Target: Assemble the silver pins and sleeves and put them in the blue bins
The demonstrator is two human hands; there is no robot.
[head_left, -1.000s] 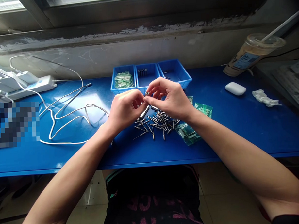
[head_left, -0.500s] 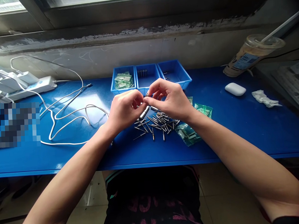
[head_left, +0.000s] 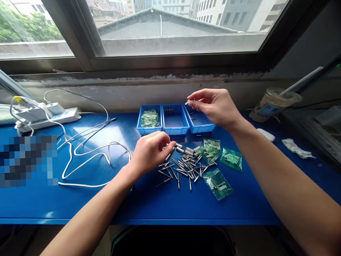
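My right hand point(head_left: 216, 106) is raised over the right blue bin point(head_left: 202, 128), thumb and fingers pinching a small pale metal piece point(head_left: 187, 102). Lower down, my left hand point(head_left: 150, 151) hovers at the left of the parts on the table. Its fingers are curled, with the thumb close to them; whatever is in them is hidden. Several short silvery metal blocks point(head_left: 189, 151) lie just right of it. Closer to me is a loose heap of blind rivets point(head_left: 188, 166). Small green plastic bags of parts point(head_left: 217, 184) lie right of the heap.
The left blue bin point(head_left: 150, 119) holds green bags, and the middle bin point(head_left: 176, 130) has several small metal cylinders. White cables point(head_left: 84, 153) and a power strip point(head_left: 61, 117) occupy the left. A drink cup point(head_left: 266, 106), white case point(head_left: 266, 135) and crumpled tissue point(head_left: 297, 148) are at right.
My hands, together before, have separated. The right moved up and right over the right bin with the pale piece; the left stays near the metal blocks. The view has tilted up, showing more window.
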